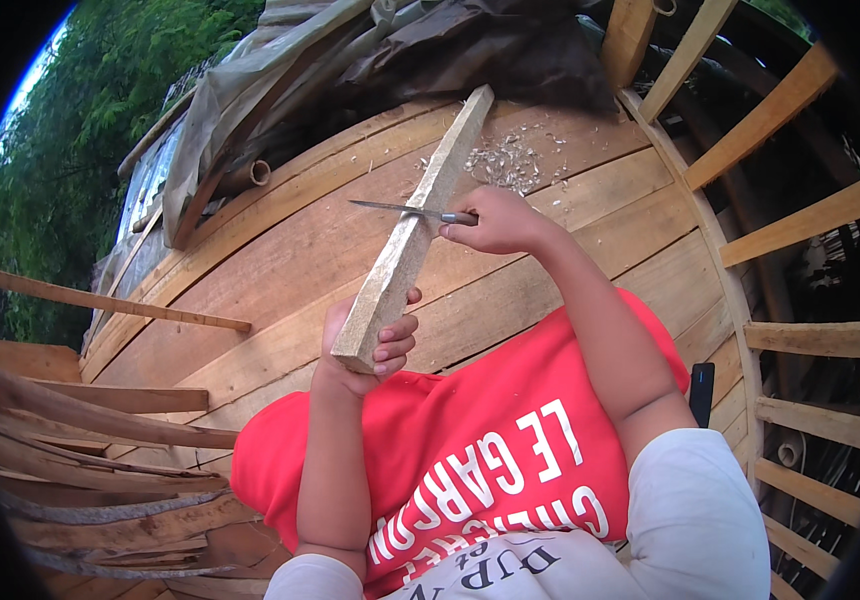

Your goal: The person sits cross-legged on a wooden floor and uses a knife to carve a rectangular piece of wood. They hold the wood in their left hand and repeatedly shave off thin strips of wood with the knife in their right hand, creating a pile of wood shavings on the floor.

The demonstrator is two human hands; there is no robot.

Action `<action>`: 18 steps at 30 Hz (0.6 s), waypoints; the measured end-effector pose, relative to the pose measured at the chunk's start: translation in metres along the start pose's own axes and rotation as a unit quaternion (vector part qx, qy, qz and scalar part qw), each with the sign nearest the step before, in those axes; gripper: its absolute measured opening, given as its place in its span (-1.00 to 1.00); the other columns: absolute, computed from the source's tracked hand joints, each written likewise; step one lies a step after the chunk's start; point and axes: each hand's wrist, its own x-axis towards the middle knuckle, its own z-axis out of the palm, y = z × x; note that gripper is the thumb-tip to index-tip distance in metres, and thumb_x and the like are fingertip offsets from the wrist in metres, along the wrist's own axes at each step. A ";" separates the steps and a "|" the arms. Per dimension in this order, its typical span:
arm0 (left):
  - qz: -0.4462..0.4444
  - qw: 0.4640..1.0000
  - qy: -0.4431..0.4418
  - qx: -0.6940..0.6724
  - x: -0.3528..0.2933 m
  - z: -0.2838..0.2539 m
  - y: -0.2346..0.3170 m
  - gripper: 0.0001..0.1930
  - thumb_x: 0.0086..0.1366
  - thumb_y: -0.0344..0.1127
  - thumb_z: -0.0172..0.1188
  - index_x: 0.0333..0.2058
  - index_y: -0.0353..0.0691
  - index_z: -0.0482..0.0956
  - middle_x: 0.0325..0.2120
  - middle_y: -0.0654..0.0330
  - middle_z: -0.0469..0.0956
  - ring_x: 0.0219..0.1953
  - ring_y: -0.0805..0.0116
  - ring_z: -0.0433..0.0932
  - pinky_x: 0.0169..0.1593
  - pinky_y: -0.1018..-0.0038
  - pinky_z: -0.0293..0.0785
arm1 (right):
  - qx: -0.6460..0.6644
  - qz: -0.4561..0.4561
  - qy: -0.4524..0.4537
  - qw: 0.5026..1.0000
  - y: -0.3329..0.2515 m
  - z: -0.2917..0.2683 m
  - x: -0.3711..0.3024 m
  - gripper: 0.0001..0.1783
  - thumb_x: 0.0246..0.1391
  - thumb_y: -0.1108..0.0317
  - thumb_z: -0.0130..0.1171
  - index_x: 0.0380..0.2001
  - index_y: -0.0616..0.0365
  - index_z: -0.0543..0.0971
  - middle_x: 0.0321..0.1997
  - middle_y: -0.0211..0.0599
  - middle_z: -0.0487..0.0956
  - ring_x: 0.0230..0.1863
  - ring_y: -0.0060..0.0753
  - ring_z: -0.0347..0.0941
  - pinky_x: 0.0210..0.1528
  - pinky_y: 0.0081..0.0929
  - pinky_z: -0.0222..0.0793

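Observation:
A long, squared piece of pale wood [420, 220] slants away from me, its far end reaching the planks near a dark sheet. Around its near end wraps my left hand [390, 345], fingers curled over the right side. My right hand [495, 220] grips the handle of a knife [390, 206]. The knife's blade lies across the wood about midway along, its tip sticking out to the left. Wood shavings [505, 165] are scattered on the floor just beyond my right hand.
Wooden floor planks [290, 300] spread beneath. A slatted railing [800, 225] runs along the right. Stacked wooden strips [120, 500] lie at lower left. Dark and grey sheeting [450, 50] hangs at the far edge, with trees [140, 80] beyond. A dark object [702, 392] is beside my right elbow.

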 end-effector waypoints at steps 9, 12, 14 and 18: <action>-0.010 0.998 -0.037 -0.045 0.003 -0.004 -0.003 -0.56 0.39 -0.14 -0.22 0.04 -0.41 0.20 -0.58 0.14 0.30 -0.69 0.32 0.33 -0.68 0.40 0.34 | 0.263 0.073 -0.119 0.955 0.008 -0.003 0.010 -0.49 0.26 0.07 0.11 -0.69 0.18 0.45 -0.74 -0.56 0.23 -0.70 -0.64 0.12 -0.63 -0.45 0.01; -0.005 0.999 -0.014 -0.036 0.006 0.000 -0.006 -0.58 0.38 -0.12 -0.19 0.01 -0.37 0.26 -0.60 0.18 0.29 -0.71 0.36 0.29 -0.71 0.44 0.30 | 0.077 0.073 -0.033 0.994 0.016 0.004 0.013 -0.52 0.21 0.10 0.15 -0.65 0.25 0.52 -0.77 -0.36 0.32 -0.71 -0.43 0.24 -0.58 -0.33 0.15; 0.002 1.000 -0.002 -0.031 0.005 -0.001 -0.006 -0.58 0.37 -0.11 -0.19 -0.01 -0.36 0.29 -0.61 0.20 0.28 -0.72 0.39 0.27 -0.73 0.46 0.29 | 0.035 0.060 0.012 0.998 0.005 0.004 0.010 -0.59 0.16 0.12 0.18 -0.60 0.23 0.58 -0.71 -0.19 0.43 -0.64 -0.21 0.36 -0.51 -0.22 0.24; 0.002 1.000 -0.005 -0.030 0.005 -0.002 -0.004 -0.58 0.36 -0.12 -0.18 0.00 -0.36 0.28 -0.61 0.21 0.28 -0.72 0.40 0.27 -0.73 0.47 0.28 | -0.027 0.045 0.067 0.996 -0.004 0.006 0.004 -0.62 0.15 0.04 0.16 -0.51 0.11 0.69 -0.52 -0.05 0.61 -0.41 0.06 0.55 -0.30 -0.09 0.43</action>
